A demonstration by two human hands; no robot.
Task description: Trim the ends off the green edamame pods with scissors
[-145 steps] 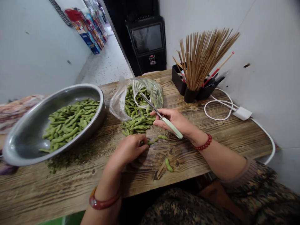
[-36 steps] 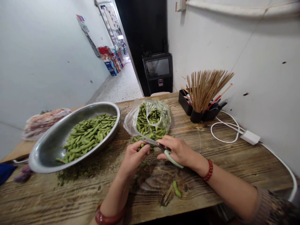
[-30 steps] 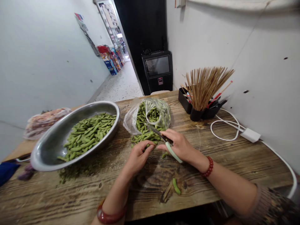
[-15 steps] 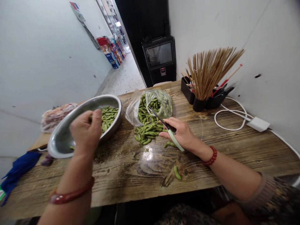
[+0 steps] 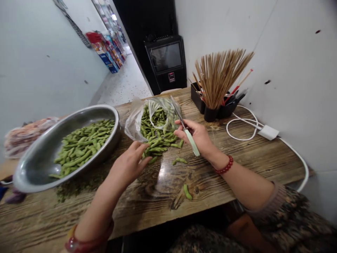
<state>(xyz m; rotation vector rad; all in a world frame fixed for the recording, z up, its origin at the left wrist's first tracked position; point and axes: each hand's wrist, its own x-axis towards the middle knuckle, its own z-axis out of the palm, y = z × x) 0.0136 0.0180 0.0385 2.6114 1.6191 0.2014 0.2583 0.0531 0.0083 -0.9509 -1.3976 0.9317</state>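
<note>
My left hand (image 5: 130,162) reaches to the near left edge of a loose pile of edamame pods (image 5: 160,143), fingers apart with nothing seen held in them. Light-green-handled scissors (image 5: 192,142) are in my right hand (image 5: 198,137), blades pointing up and away over the pile's right side. Behind the pile, a clear plastic bag (image 5: 134,123) lies with its mouth toward me, full of more pods. To the left, a large oval metal basin (image 5: 34,175) holds many pods. One single pod (image 5: 187,192) lies near the table's front edge, another (image 5: 180,160) below the scissors.
Dark trimmings (image 5: 79,186) lie beside the basin on the wooden table (image 5: 147,214). A bagged pinkish bundle (image 5: 26,137) sits behind the basin. At the back right stand wooden skewers (image 5: 221,77) in a black holder (image 5: 210,114), beside a white cable with an adapter (image 5: 268,132).
My left hand has moved from above the basin, where it was closed, rightward to the pod pile and opened. The scissors now point more upright. The view has swung slightly right.
</note>
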